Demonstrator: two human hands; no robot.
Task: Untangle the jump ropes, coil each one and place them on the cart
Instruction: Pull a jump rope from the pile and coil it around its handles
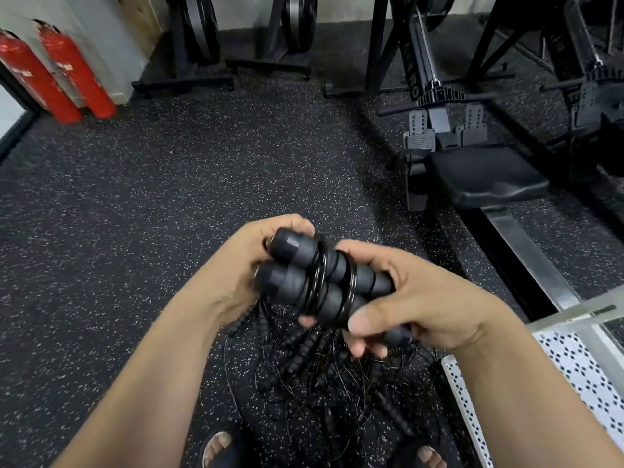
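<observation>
Stood on speckled floor (135, 197), white perforated cart (580, 363) just right. Dangled tangled jump ropes (320, 373) beneath both hands, off the cart. Clutched cord-wrapped black handles (314, 282), with left hand (239, 268) curled round one end and right hand (425, 298) round the other.

On the far right, white letters are running down the rowing machine's black upright (412, 84). The last three are reading as "ARO", and whatever is standing before them is sinking into shadow. Over at the far left, the two red fire extinguishers (76, 70) are each wearing a small pale label (the print is smearing into a blur, so I am not reading a word of it).
</observation>
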